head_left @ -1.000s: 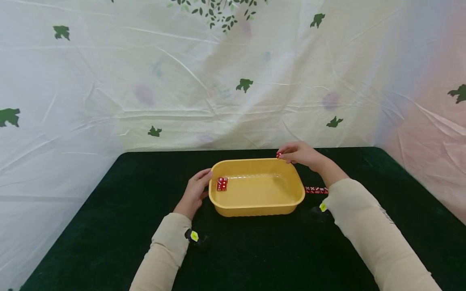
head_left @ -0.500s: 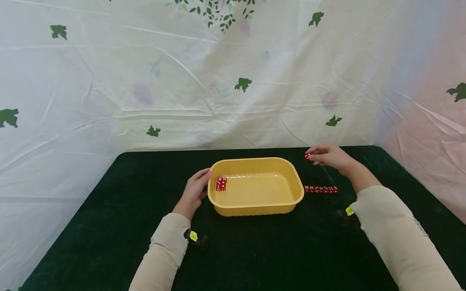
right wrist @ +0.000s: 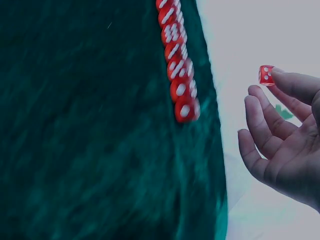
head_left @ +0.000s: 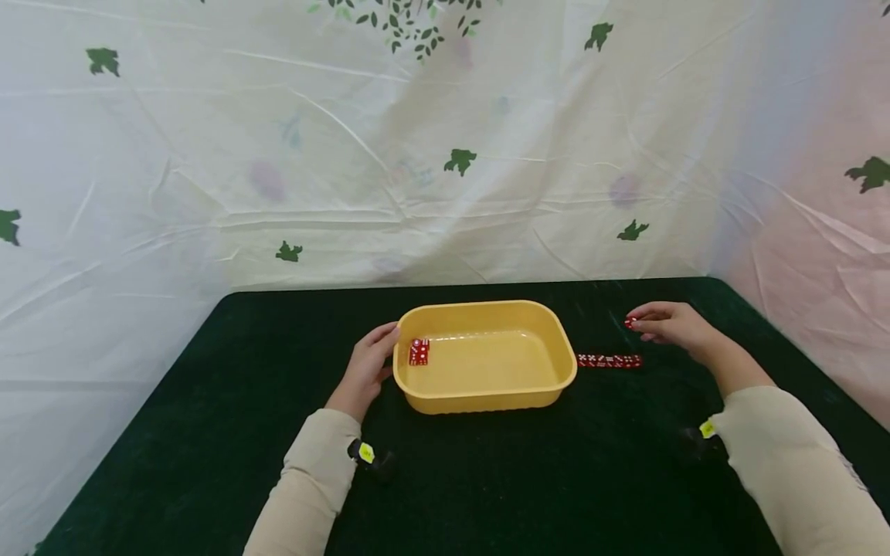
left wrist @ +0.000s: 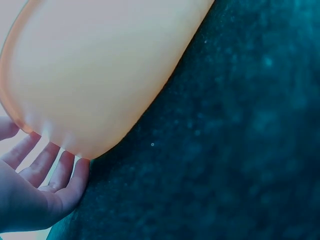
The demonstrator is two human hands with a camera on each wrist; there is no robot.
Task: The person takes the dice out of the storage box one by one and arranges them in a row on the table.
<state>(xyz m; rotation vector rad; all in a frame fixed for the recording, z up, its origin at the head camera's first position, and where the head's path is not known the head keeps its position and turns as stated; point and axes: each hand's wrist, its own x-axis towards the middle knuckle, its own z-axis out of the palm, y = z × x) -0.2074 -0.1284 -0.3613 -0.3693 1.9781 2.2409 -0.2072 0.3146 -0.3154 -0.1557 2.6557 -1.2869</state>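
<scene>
A yellow plastic basin (head_left: 487,398) sits on the dark green cloth. My left hand (head_left: 363,372) grips its left end, thumb at the rim and fingers against the outer wall in the left wrist view (left wrist: 45,185). Inside the basin, at its left end, a small cluster of red dice (head_left: 419,353) lies together. My right hand (head_left: 670,324) pinches one red die (right wrist: 266,75) between thumb and forefinger, its other fingers loosely bent. Below and left of that hand, a straight row of red dice (head_left: 612,361) runs along the cloth from the basin's right side.
The dark green cloth (head_left: 487,479) covers the table, whose far edge meets a pale, leaf-printed curtain (head_left: 389,177). Similar fabric hangs on both sides. Black cameras (head_left: 378,466) are strapped to both wrists.
My right hand has carried the die from the basin's far right rim rightward, then lower toward the row's right end. More of the row shows. My left hand stays at the basin.
</scene>
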